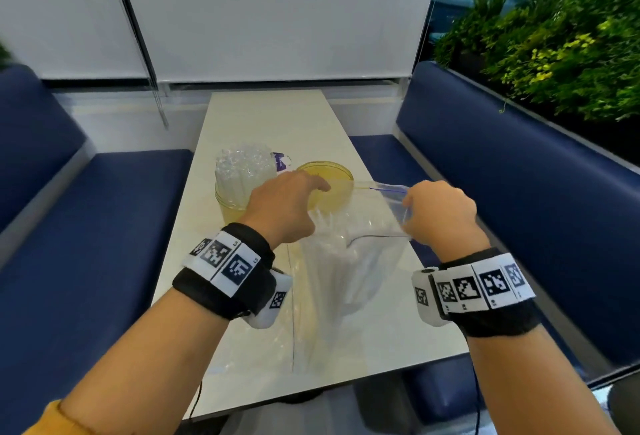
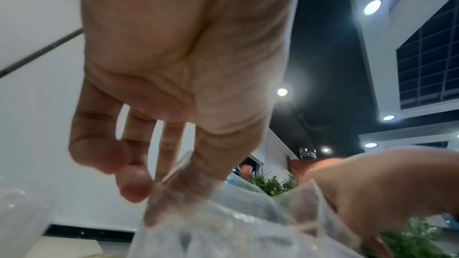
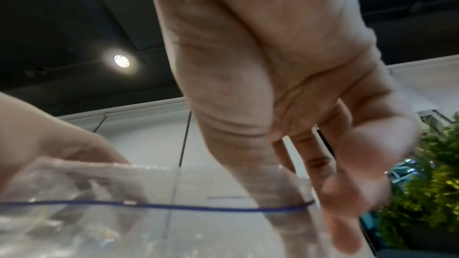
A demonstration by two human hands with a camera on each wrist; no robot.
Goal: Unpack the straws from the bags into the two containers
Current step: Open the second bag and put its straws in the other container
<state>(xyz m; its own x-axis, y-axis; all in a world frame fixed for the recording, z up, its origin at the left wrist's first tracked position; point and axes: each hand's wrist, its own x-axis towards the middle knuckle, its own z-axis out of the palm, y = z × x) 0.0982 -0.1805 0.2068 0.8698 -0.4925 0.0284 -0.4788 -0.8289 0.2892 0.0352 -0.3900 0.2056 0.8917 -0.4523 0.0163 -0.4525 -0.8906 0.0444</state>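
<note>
**boothguy:** Blue booth seats either side, pale worktop (image 1: 277,122) down the middle. Which way do the straws (image 1: 337,261) run?

**strawnerd:** Lengthwise toward the person, inside the clear zip bag (image 1: 346,296) lying on the worktop, mouth facing the empty yellow container (image 1: 325,171). Left hand (image 1: 284,206) pinches one lip of the mouth, right hand (image 1: 440,212) the other. Left grip's nearer that container; the full one (image 1: 239,178) sits just left.
</note>
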